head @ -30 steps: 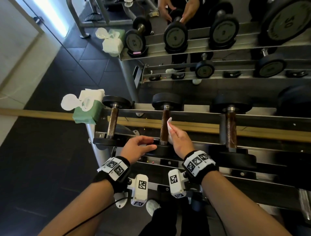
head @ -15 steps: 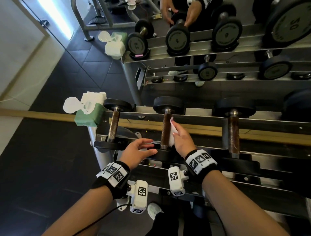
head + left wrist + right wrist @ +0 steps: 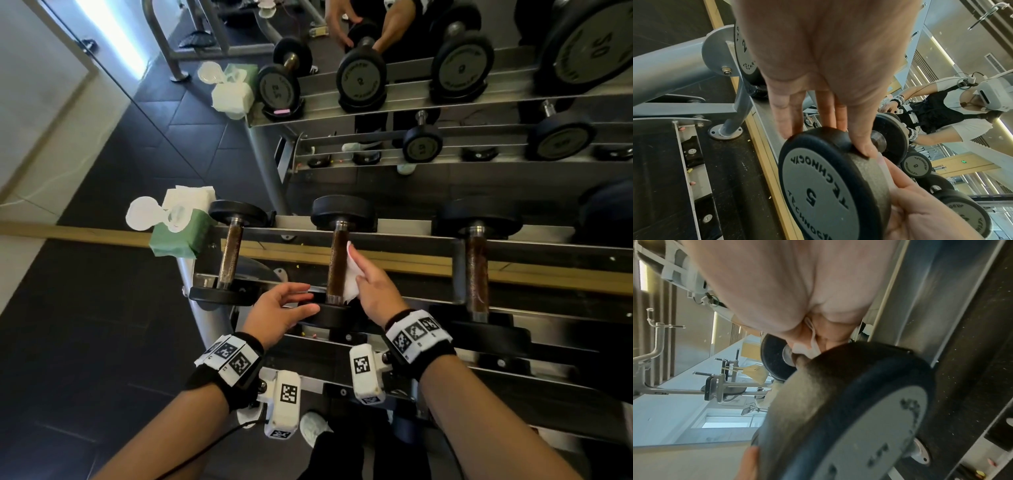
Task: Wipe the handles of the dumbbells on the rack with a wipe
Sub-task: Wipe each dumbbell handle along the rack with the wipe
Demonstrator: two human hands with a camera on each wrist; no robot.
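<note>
The middle dumbbell (image 3: 337,263) lies across the rack's top tier (image 3: 394,238) with its brown handle running away from me. My right hand (image 3: 368,284) pinches a white wipe (image 3: 351,277) and presses it on the handle's right side, near the close end. In the right wrist view the wipe (image 3: 812,347) shows between thumb and fingers behind the near weight head (image 3: 859,402). My left hand (image 3: 291,305) rests on that near head (image 3: 329,317), fingers fairly straight. The left wrist view has my left hand's fingers (image 3: 828,123) lying over the rim of the head marked 5 (image 3: 818,186).
A green wipes packet (image 3: 181,236) with its lid open sits at the rack's left end. A smaller dumbbell (image 3: 229,257) lies left of the middle one, a larger one (image 3: 478,274) right. A mirror (image 3: 411,85) behind reflects the rack. A lower rack tier (image 3: 513,377) juts toward me.
My right hand has slid the wipe a little farther up the middle handle. My left hand's fingers have straightened on the near head.
</note>
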